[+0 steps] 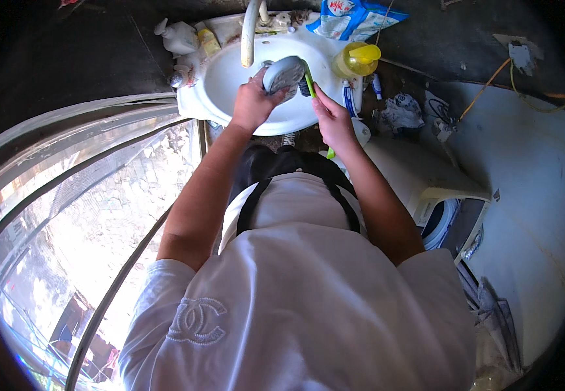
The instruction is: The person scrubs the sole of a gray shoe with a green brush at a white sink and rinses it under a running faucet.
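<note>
My left hand [255, 103] holds a grey shoe [285, 76] above the white washbasin [219, 80], its patterned sole turned toward my right side. In my right hand [333, 117] is a green-handled scrubbing brush [310, 84] with dark bristles, which face the shoe closely; whether they touch it I cannot tell. The brush's handle passes through the hand and its green end shows below. The basin's faucet [248, 36] reaches over the bowl just behind the shoe. My fingers on the far side of the shoe are partly hidden.
A white pump bottle [179, 38] and a yellow packet [208, 40] stand at the basin's left rim. On the right are a yellow-lidded container [355, 59], a blue-and-white bag [355, 22] and a toothpaste tube [349, 99]. A washing machine [409, 166] stands at right, a window [116, 190] at left.
</note>
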A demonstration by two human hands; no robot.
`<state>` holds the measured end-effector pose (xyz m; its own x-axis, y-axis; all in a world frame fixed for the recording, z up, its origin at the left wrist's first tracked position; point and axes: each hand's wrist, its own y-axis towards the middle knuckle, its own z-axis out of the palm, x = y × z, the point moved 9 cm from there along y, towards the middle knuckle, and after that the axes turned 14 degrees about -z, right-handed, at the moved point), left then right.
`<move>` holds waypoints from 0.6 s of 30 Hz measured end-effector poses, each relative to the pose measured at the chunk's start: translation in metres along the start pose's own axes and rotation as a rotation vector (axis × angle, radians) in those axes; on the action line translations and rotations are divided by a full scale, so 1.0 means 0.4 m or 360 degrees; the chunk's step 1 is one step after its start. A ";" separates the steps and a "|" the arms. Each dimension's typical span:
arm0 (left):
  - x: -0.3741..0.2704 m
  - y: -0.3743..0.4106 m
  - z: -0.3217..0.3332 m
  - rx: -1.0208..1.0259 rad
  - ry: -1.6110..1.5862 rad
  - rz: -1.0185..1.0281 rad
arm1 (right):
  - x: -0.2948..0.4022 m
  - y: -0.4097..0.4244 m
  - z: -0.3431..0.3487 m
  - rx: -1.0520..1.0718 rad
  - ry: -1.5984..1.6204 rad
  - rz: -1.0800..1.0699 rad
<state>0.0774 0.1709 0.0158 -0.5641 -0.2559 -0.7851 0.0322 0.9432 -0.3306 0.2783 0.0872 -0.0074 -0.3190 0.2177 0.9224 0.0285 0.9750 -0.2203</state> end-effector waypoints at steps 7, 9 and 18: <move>0.023 -0.052 0.014 0.0204 -0.0090 -0.0035 | 0.170 -0.040 -0.047 0.0154 -0.0411 -0.0431; 0.040 -0.069 0.016 0.0212 -0.0003 -0.0047 | 0.232 -0.053 -0.036 0.0322 -0.0634 -0.0612; 0.072 -0.091 0.037 0.0259 0.0349 -0.0188 | 0.261 -0.064 -0.009 0.0499 -0.0924 -0.0781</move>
<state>0.0723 0.1261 -0.0027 -0.7362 -0.2932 -0.6099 0.0774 0.8589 -0.5063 0.2478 0.0851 0.0956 -0.6679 -0.3716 0.6449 -0.4802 0.8771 0.0080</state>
